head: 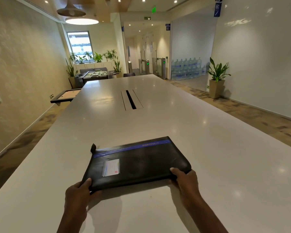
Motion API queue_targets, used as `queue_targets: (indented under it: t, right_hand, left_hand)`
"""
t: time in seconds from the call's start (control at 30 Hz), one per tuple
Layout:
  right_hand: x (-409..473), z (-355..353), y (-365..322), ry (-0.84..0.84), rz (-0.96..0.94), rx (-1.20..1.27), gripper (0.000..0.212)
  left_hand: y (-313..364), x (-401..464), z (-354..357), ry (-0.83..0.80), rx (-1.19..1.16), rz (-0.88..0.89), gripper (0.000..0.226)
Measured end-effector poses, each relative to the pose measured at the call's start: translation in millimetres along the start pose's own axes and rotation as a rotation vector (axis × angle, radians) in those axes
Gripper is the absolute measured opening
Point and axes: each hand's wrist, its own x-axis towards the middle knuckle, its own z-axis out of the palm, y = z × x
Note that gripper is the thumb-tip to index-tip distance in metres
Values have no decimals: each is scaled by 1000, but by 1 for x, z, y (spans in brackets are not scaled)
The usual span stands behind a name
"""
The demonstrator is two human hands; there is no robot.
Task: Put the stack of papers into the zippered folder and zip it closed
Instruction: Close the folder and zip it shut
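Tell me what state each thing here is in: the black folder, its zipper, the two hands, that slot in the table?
Folder: flat, near edge lifted off the table.
Zipper: looks closed; pull tab sticks up at the far-left corner.
Left hand: grips the folder's near-left corner.
Right hand: grips the near-right corner.
Table's cable slot: open.

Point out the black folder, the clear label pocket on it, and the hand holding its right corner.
black folder (146,163), head view, middle of its front cover.
label pocket (111,167), head view, centre of the card.
right hand (183,179), head view, back of the hand.
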Motion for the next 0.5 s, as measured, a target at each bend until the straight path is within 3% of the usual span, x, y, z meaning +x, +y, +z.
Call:
queue_targets:
  t: [0.13,0.3,0.5]
  right_hand:
    - [-27,33,3,-117,153,388,47]
    - [-58,85,26,-239,367,390,52]
    - [-71,114,38,-163,379,339,46]
  left_hand:
    - [5,1,3,-30,-139,-55,14]
    - [2,-1,4,-62,-164,-68,11]
    - [-1,5,-7,-100,21,-52,27]
